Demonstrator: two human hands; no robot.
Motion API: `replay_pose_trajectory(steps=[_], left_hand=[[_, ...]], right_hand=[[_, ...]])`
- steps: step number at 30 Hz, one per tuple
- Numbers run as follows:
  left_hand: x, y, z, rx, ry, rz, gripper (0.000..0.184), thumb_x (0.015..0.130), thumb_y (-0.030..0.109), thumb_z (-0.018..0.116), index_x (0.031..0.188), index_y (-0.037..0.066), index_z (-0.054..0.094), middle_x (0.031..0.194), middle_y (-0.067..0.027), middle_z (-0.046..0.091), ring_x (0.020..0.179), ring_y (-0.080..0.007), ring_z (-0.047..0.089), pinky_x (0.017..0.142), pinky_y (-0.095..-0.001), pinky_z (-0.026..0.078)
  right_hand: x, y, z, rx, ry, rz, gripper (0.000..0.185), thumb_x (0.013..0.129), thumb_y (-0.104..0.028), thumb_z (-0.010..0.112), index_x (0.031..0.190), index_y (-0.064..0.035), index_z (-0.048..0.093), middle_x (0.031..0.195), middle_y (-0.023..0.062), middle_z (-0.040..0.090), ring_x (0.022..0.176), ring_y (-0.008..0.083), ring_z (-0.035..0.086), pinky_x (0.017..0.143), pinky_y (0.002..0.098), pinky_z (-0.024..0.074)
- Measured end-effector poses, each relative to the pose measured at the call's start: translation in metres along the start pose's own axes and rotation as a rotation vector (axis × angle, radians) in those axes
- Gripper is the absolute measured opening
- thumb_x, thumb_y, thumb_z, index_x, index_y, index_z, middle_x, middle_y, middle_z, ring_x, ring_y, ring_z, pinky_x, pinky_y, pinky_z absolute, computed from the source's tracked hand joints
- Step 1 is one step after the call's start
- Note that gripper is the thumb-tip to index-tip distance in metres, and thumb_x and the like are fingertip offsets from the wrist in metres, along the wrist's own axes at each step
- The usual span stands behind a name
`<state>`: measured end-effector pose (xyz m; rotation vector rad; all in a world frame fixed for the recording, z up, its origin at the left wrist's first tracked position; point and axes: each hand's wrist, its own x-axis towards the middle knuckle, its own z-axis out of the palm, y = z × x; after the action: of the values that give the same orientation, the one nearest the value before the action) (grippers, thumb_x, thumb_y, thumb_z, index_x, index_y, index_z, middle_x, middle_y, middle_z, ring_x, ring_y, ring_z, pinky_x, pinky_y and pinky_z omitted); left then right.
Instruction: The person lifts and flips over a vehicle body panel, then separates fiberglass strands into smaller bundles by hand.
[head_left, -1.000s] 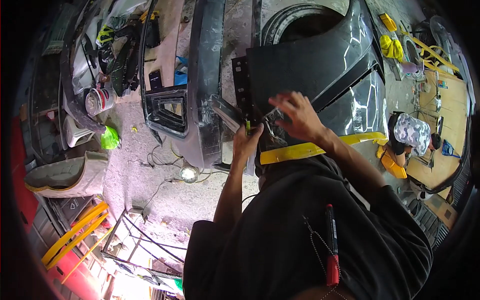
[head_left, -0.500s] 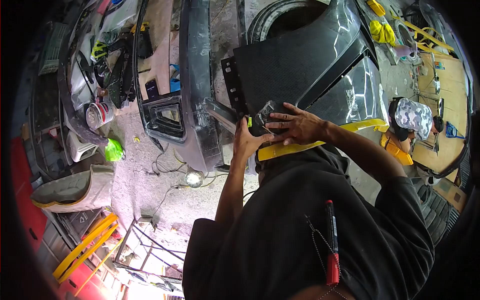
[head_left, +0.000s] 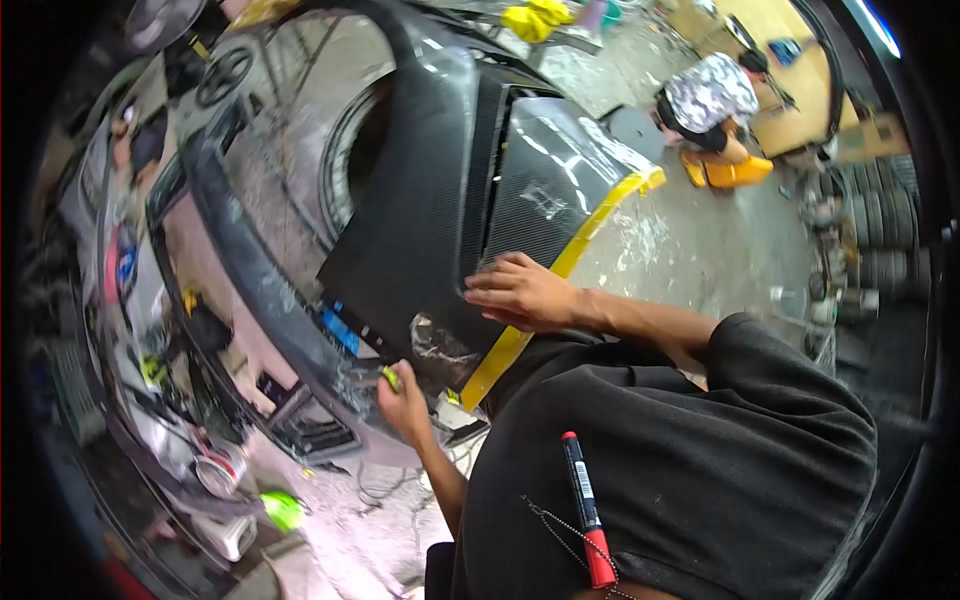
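Note:
A dark carbon-patterned panel [head_left: 400,235] lies in front of me, with yellow tape [head_left: 575,250] along its near edge. My left hand [head_left: 403,402] is closed around a small yellow-green object [head_left: 392,379] beside the panel's lower left corner. Fingers spread, my right hand [head_left: 522,292] rests on or just over the panel near the tape; contact is hard to tell. A crumpled clear piece [head_left: 440,340] sits on the panel between my hands. A red-capped marker [head_left: 587,510] is on my dark shirt.
A person in a camouflage top [head_left: 712,92] crouches at the upper right, by an orange object [head_left: 727,171] and a wooden board [head_left: 795,110]. A long dark bumper part [head_left: 250,270] lies left of the panel. Stacked dark parts [head_left: 880,215] stand at the far right.
The view has swung round, so the panel appears rotated. My hands have moved apart; the right one has left the crumpled clear piece and is farther up along the taped edge.

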<state>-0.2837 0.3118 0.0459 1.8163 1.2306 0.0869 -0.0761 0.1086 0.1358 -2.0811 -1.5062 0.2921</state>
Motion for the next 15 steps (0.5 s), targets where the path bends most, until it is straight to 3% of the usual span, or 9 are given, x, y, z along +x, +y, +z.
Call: replay_pose_trajectory(steps=[2,3,4,6,8,9,11,12,15], left_hand=[[-0.013,0.029,-0.011,-0.214,-0.056,0.127,0.039,0.095,0.037,0.053,0.1,-0.001,0.062,0.093,-0.0113,0.066,0.085,-0.0212,0.062,0.076,-0.0334,0.047],[-0.022,0.048,-0.016,-0.169,-0.151,0.257,0.035,0.098,0.031,0.048,0.1,-0.001,0.061,0.094,-0.0115,0.065,0.086,-0.0212,0.061,0.077,-0.0329,0.047],[-0.035,0.067,-0.008,-0.316,-0.253,0.275,0.035,0.099,0.032,0.047,0.099,0.0,0.06,0.092,-0.0108,0.064,0.086,-0.021,0.061,0.077,-0.0333,0.047],[-0.059,0.098,0.015,-0.213,-0.471,0.347,0.035,0.099,0.032,0.046,0.1,0.0,0.06,0.091,-0.0108,0.063,0.084,-0.0198,0.06,0.076,-0.0326,0.047],[-0.085,0.133,0.046,-0.153,-0.68,0.385,0.035,0.098,0.031,0.047,0.103,-0.002,0.058,0.094,-0.016,0.062,0.086,-0.0272,0.061,0.077,-0.0357,0.047],[-0.098,0.158,0.059,-0.002,-0.72,0.518,0.035,0.097,0.03,0.048,0.104,-0.002,0.057,0.097,-0.0193,0.061,0.089,-0.0326,0.06,0.078,-0.0381,0.047],[-0.12,0.185,0.092,0.118,-0.705,0.7,0.033,0.095,0.026,0.049,0.108,-0.003,0.055,0.101,-0.025,0.058,0.095,-0.045,0.055,0.079,-0.0454,0.045],[-0.127,0.189,0.109,0.112,-0.695,0.77,0.03,0.094,0.023,0.051,0.107,-0.004,0.056,0.097,-0.0223,0.06,0.09,-0.0402,0.059,0.075,-0.0401,0.047],[-0.15,0.206,0.148,0.264,-0.808,0.837,0.029,0.093,0.022,0.052,0.108,-0.003,0.058,0.101,-0.0227,0.062,0.093,-0.0401,0.06,0.076,-0.0418,0.048]], right_hand=[[-0.044,-0.011,-0.011,0.087,-0.023,0.171,0.033,0.088,-0.021,0.062,0.118,-0.0074,0.059,0.112,0.0112,0.062,0.106,0.0259,0.056,0.095,0.0442,0.0395],[-0.062,-0.016,-0.014,0.194,0.022,0.25,0.035,0.087,-0.021,0.062,0.119,-0.006,0.059,0.11,0.0129,0.062,0.105,0.0271,0.057,0.093,0.0431,0.0415],[-0.077,-0.023,-0.015,0.308,0.07,0.326,0.037,0.087,-0.022,0.063,0.119,-0.0046,0.059,0.108,0.0146,0.062,0.103,0.0283,0.058,0.091,0.0421,0.0435],[-0.091,-0.039,-0.034,0.551,0.044,0.472,0.047,0.091,-0.027,0.058,0.13,-0.0024,0.051,0.118,0.0198,0.059,0.11,0.0322,0.056,0.094,0.0406,0.0445],[-0.104,-0.042,-0.036,0.904,0.139,0.495,0.051,0.094,-0.03,0.056,0.137,-0.0041,0.045,0.126,0.0185,0.056,0.117,0.0269,0.054,0.098,0.0376,0.0422],[-0.109,-0.043,-0.043,1.142,0.192,0.524,0.053,0.096,-0.031,0.054,0.14,-0.0054,0.041,0.128,0.0155,0.055,0.116,0.0208,0.053,0.1,0.0351,0.0406],[-0.126,-0.03,-0.047,1.313,0.31,0.602,0.042,0.097,-0.022,0.053,0.134,-0.0046,0.048,0.122,0.0102,0.059,0.11,0.0166,0.054,0.098,0.032,0.0418],[-0.139,-0.019,-0.047,1.402,0.363,0.619,0.038,0.097,-0.019,0.053,0.131,-0.004,0.052,0.12,0.0087,0.06,0.109,0.0153,0.055,0.097,0.0306,0.0424],[-0.185,0.005,-0.051,1.626,0.519,0.666,0.028,0.094,-0.012,0.057,0.119,-0.0008,0.06,0.115,0.0065,0.062,0.106,0.0129,0.056,0.095,0.0289,0.044]])
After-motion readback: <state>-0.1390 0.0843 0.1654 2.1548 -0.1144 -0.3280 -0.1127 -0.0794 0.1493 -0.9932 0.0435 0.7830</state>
